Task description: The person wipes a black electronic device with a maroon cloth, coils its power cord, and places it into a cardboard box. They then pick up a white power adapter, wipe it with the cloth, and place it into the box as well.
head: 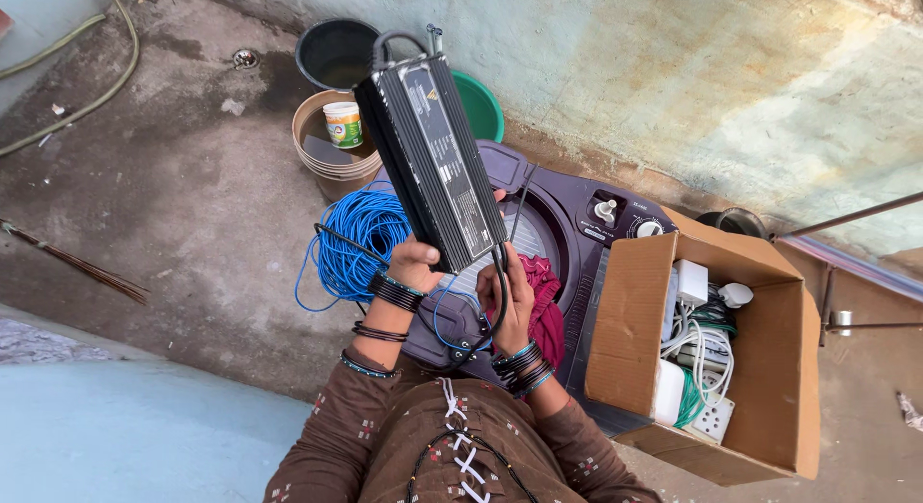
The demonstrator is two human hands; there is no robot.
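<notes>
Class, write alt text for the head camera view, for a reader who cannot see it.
A person's left hand and right hand hold up a long black power supply unit with black cables over a dark purple washing machine. A coil of blue cable lies beside it, and a cardboard box holds white adapters.

The power supply box (435, 166) is black with a grey label. The cable coil (361, 241) is bright blue. The washing machine (577, 224) is dark purple, the cloth (548, 306) on it magenta. The cardboard box (769, 368) is brown, holding white and green cables (700, 354). The sleeves (356, 416) are brown with small embroidered motifs.
</notes>
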